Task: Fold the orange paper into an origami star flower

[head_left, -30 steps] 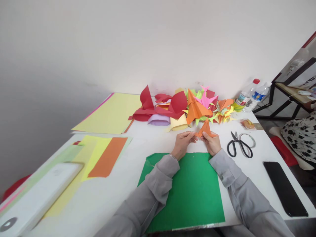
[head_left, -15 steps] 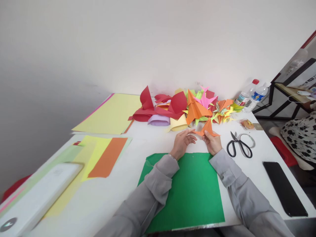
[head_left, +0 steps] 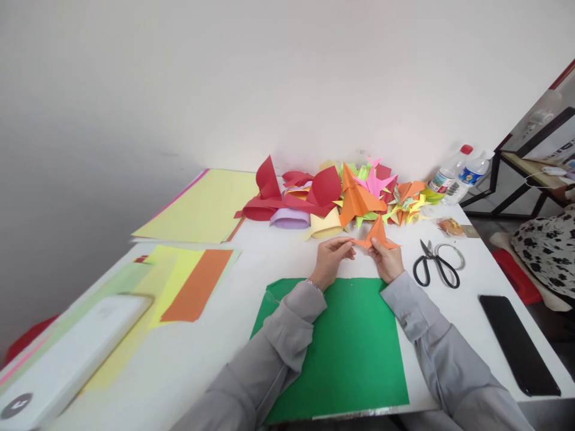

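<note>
Both hands hold a small folded orange paper figure (head_left: 376,235) just above the white table (head_left: 251,263). My left hand (head_left: 330,260) pinches its left tip with fingers closed. The right side of the figure is gripped from below by my right hand (head_left: 387,261). A green paper sheet (head_left: 345,347) lies flat under my forearms. Behind the hands sits a pile of folded paper shapes (head_left: 341,194) in red, orange, pink and yellow.
Black scissors (head_left: 435,266) and a tape ring (head_left: 450,254) lie right of my hands; a black phone (head_left: 518,343) is near the right edge. Two bottles (head_left: 458,169) stand at the back right. Coloured sheets (head_left: 193,281) and a white device (head_left: 67,353) are on the left. A person in patterned clothing (head_left: 545,245) sits far right.
The orange figure has been turned and lifted slightly between my fingers; my left hand loosened half a second ago and now pinches the tip again.
</note>
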`<state>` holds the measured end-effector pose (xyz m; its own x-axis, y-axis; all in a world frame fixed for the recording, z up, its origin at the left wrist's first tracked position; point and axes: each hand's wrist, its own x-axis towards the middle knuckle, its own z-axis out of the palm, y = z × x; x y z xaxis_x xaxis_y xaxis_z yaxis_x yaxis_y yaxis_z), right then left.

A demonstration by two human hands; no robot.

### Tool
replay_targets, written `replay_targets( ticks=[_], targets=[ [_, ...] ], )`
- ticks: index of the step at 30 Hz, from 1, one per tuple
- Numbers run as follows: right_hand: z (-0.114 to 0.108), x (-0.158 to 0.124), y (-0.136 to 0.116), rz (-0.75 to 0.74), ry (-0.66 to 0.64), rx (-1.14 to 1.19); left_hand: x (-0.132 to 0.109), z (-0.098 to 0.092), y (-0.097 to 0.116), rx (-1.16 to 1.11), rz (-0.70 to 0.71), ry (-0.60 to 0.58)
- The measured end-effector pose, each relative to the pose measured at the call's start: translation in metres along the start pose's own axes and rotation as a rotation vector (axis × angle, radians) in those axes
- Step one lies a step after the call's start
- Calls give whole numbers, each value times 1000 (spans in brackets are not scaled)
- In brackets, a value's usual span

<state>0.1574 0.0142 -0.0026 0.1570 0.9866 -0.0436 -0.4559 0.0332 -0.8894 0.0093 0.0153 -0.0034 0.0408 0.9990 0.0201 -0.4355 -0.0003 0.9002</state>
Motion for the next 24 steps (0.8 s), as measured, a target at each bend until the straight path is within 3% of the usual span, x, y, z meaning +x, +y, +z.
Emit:
replay_targets(
  ticks=[14, 24],
  targets=[
    [-1, 0, 2, 24, -28, -21, -1, -1, 1, 54, 42, -6],
    [1, 1, -1, 84, 38, 1, -1, 0, 0, 56, 61, -6]
  ],
)
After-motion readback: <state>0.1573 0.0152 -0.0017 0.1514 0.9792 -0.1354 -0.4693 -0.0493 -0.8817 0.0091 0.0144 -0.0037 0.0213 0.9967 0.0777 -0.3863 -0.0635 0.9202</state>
